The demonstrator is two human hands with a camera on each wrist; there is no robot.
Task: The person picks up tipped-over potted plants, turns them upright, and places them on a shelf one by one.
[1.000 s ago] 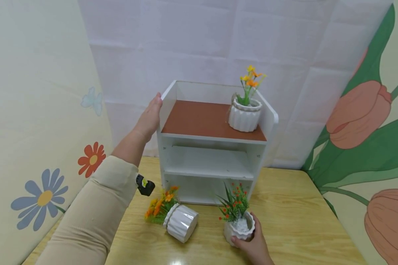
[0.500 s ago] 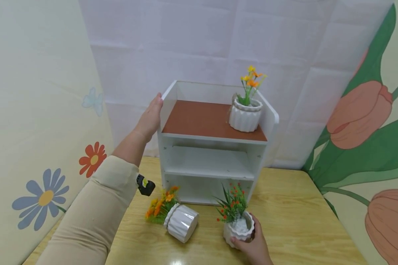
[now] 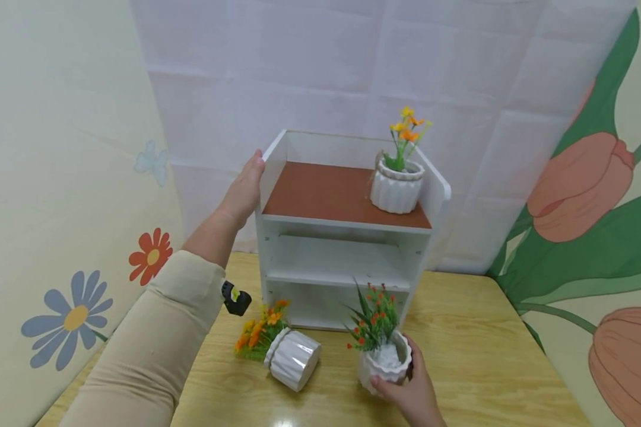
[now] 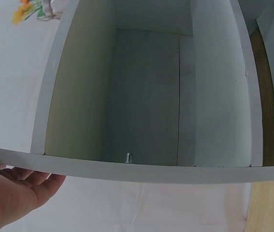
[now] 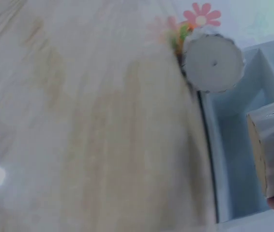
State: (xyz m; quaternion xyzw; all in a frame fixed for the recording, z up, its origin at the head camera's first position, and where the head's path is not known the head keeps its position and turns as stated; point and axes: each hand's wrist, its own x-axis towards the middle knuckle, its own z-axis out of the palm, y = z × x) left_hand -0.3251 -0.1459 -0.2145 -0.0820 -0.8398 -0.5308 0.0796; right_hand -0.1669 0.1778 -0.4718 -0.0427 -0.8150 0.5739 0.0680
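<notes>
My left hand (image 3: pixel 244 191) rests with fairly straight fingers against the outer left side of a small white shelf unit (image 3: pixel 347 224). In the left wrist view, that hand's fingers (image 4: pixel 28 181) touch the outside of the side panel. My right hand (image 3: pixel 413 388) grips a white fluted flowerpot (image 3: pixel 386 369) by its right side, thumb on the front. Green leaves and small red flowers stand in it. The right wrist view shows the base of this held pot (image 5: pixel 272 150), which looks raised off the table. A second white pot (image 3: pixel 292 359) with orange flowers lies on its side.
A white pot (image 3: pixel 397 188) with yellow and orange flowers stands on the brown top shelf, at the right. The wooden table (image 3: pixel 475 350) carries the shelf unit. A white cloth (image 3: pixel 320 65) hangs behind, with flower-painted walls at both sides. A black wrist device (image 3: pixel 236 298) sits on the left arm.
The held flowerpot has risen slightly and tilted a little in my right hand. My left hand stays against the shelf unit, and the pot on its side has not moved.
</notes>
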